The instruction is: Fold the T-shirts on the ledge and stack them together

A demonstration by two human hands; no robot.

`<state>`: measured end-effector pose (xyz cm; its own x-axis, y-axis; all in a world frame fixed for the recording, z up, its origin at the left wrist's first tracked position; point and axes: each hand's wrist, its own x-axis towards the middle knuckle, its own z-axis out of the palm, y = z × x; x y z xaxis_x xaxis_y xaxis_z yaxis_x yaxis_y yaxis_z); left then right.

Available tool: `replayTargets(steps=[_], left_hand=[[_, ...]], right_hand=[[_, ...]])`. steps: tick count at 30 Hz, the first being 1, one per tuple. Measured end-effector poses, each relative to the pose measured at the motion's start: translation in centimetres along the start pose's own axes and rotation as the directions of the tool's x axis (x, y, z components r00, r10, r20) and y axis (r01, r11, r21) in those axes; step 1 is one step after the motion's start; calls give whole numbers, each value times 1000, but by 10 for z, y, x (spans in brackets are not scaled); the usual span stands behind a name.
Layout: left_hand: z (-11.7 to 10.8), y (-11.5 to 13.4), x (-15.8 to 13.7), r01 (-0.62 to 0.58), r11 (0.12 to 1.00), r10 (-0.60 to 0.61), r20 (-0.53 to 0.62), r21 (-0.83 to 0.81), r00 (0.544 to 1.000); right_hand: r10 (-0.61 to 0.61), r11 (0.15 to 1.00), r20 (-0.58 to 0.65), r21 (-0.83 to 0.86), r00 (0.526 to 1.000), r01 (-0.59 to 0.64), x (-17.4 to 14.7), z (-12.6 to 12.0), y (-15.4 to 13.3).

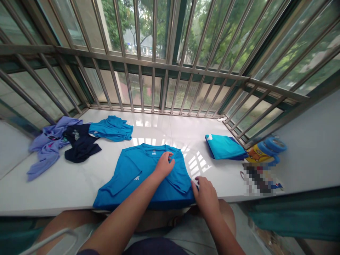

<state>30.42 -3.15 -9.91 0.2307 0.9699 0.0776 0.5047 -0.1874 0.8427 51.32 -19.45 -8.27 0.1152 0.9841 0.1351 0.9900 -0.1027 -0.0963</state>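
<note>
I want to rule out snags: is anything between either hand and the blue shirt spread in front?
Nothing visible: the left hand is at the blue shirt near its collar, the right hand at its right edge, though contact there is hard to tell.

We log the shirt [145,166] on the ledge [170,131], between loose clothes [79,141] at left and the folded stack [224,147] (bottle [265,148] beyond) at right.

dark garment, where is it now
In the head view, the dark garment lies toward the left of the white ledge, between the purple garment and crumpled blue garment.
</note>
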Motion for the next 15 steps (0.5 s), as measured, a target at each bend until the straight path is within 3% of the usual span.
replayTargets(steps=[3,8,15], left_hand=[[6,11,32,-22,997,20,26,70,999],[22,25,82,-44,993,24,186,106,982],[42,32,104,-102,990,76,245,93,966]], right_hand=[[59,996,52,-72,997,-55,10,-1,-9],[47,993,115,-112,992,-34,14,-1,-15],[81,986,81,-153,993,-67,13,-4,-6]])
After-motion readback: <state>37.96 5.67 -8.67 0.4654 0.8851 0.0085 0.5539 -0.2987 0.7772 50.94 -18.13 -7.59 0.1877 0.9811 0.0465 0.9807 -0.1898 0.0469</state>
